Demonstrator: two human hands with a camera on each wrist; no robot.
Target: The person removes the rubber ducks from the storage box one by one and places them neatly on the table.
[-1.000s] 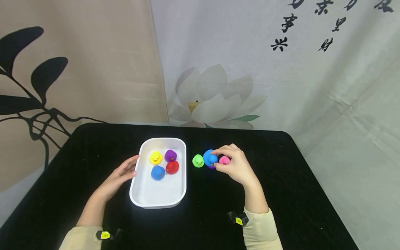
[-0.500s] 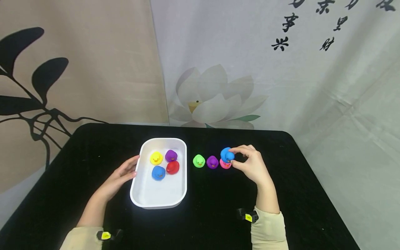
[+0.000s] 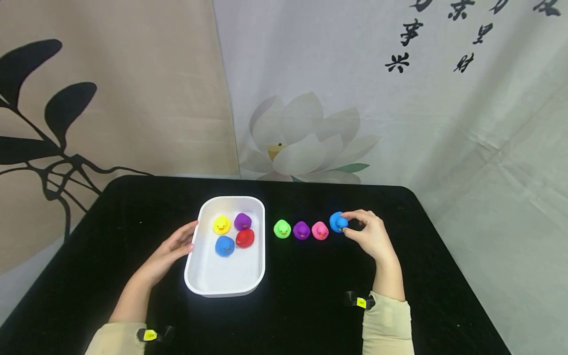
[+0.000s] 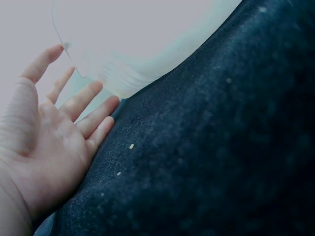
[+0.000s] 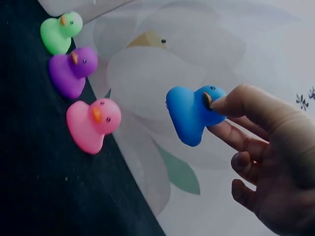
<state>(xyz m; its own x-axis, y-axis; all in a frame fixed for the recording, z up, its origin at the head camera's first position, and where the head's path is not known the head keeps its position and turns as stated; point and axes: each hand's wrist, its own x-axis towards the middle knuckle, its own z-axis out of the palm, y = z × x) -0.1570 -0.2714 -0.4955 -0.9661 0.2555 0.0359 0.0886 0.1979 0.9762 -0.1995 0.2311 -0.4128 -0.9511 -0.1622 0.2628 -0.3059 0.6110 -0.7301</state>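
Note:
Between thumb and fingertips my right hand [image 3: 370,234] pinches a blue rubber duck [image 5: 189,115] by its head, at the right end of a row of ducks. From left to right that row has a green duck [image 3: 282,229], a purple duck [image 3: 301,230] and a pink duck [image 3: 320,230]. My left hand [image 3: 170,250] touches the left side of a white tray [image 3: 222,278] with its fingers extended. Inside the tray sit a yellow duck [image 3: 222,225], a second purple duck [image 3: 242,221], a red duck [image 3: 245,238] and another blue duck [image 3: 225,245].
A black cloth [image 3: 301,305] covers the table. Behind its far edge hangs a pale curtain [image 3: 421,123] with a printed flower and dark characters. Each wrist wears a small black camera, the right one [image 3: 359,300] beside a cream sleeve [image 3: 387,325].
My right hand has carried the blue duck rightward, past the purple and pink ducks, to the right of the pink one. The left hand and tray look the same.

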